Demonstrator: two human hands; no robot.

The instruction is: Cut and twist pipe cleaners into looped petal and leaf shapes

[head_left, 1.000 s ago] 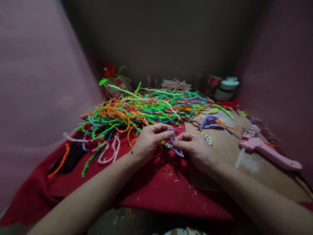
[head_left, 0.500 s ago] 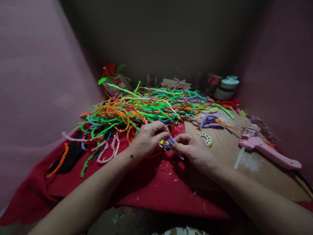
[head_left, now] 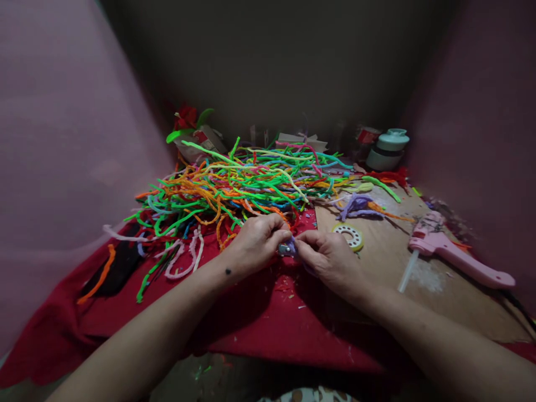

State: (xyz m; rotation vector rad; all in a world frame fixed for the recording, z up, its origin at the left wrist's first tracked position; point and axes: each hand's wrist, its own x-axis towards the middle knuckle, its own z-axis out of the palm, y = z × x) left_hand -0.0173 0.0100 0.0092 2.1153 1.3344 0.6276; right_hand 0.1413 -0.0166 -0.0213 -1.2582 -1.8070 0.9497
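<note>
Both hands meet at centre, low over the red cloth (head_left: pixel 268 324), fingertips facing each other. Left hand (head_left: pixel 256 241) has thumb and forefinger pressed together on one end of a short purple pipe cleaner (head_left: pixel 293 246). Right hand (head_left: pixel 331 258) pinches the other end the same way, remaining fingers curled under. The piece sits in the small gap between the two pinches, so neither hand is nearer: it bridges them. The visible bit runs roughly left to right, fingertip to fingertip, and looks bunched or folded rather than straight. Most of it is covered by fingers, so its full run and any loose tail can't be made out. A small grey metal piece (head_left: pixel 285 249) shows right at the left fingertips, and I can't tell if it's held or just lying on the cloth beneath. The big tangled pile of pipe cleaners (head_left: pixel 238 184) (green, orange, yellow, blue) lies just beyond the left hand, away from the body, its near strands almost touching the knuckles. Loose pale pink strands (head_left: pixel 184 259) lie to the left of the left wrist, on the cloth. The wooden board (head_left: pixel 389 279) starts right of the right hand; on it are a white and yellow ring (head_left: pixel 348 235) just beyond the right knuckles, a bunch of purple strands (head_left: pixel 355 206) farther back, and a pink glue gun (head_left: pixel 454 255) well to the right, nozzle toward the hands. A jar with a pale green lid (head_left: pixel 387 149) stands at the back right.
</note>
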